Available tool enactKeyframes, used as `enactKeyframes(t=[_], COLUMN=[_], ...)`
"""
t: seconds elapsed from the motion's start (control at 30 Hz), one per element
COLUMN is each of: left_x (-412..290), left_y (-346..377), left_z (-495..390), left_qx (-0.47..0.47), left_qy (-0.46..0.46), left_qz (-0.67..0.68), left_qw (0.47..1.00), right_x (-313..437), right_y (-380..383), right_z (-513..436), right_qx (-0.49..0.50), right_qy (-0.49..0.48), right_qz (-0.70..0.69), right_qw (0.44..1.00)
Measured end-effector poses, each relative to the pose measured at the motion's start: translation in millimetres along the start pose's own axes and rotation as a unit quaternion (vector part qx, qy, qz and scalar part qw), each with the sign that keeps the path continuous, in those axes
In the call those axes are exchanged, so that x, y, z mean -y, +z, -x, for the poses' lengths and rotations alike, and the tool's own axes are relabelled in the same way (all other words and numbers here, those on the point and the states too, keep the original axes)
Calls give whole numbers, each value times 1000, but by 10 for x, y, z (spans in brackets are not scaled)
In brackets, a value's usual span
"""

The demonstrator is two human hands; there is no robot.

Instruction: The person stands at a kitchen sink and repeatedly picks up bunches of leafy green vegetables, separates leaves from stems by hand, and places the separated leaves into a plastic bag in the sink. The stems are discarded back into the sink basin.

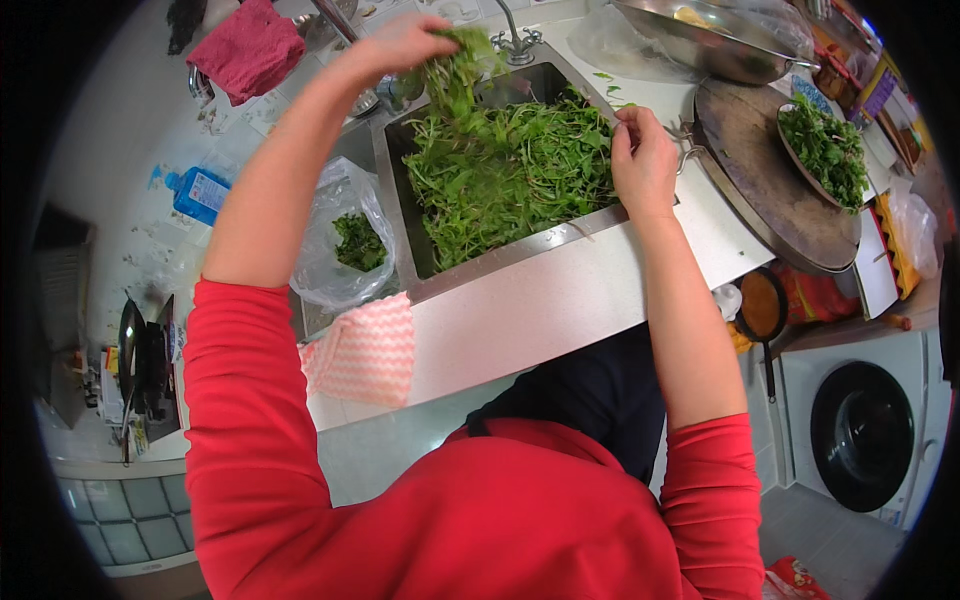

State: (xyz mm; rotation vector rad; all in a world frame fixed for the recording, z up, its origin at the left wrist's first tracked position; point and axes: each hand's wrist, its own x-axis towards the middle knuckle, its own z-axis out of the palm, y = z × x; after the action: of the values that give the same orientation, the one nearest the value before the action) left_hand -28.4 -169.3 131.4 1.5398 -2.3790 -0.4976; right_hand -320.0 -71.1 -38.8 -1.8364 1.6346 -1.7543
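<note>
A thick heap of leafy greens (517,165) fills the steel sink (517,250). At the sink's far left corner my left hand (412,39) grips a bunch of greens (465,71), whose stems hang down over the heap. My right hand (645,150) is at the sink's right rim with its fingers bent together; whether it pinches anything I cannot tell. A clear plastic bag (315,259) with some dark greens (360,241) inside lies in the left basin. Behind the sink stands a chrome faucet (517,49).
Right of the sink, a round chopping board (757,165) carries a bowl of greens (825,150). Beyond it sits a large steel bowl (712,52). A pink-striped cloth (367,352) lies at the counter's front edge; a blue bottle (200,195) stands to the left.
</note>
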Motion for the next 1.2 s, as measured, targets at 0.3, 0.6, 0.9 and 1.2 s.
enactKeyframes(t=[0.3,0.6,0.9,1.2], left_x=[-600,71,354,306], left_y=[-432,769,1552,791], left_z=[199,69,223,7], left_qx=[-125,121,64,-15], left_qy=[-110,-94,-164,-128], left_qz=[128,31,-109,-85], left_qw=[978,988,978,988], right_x=[-34,25,27,-24], right_y=[20,26,25,10], right_z=[-1,16,5,-11], right_qx=[4,17,11,0], right_qy=[0,26,12,23], right_qz=[-3,-16,-7,-9], right_qw=[1000,999,1000,1000])
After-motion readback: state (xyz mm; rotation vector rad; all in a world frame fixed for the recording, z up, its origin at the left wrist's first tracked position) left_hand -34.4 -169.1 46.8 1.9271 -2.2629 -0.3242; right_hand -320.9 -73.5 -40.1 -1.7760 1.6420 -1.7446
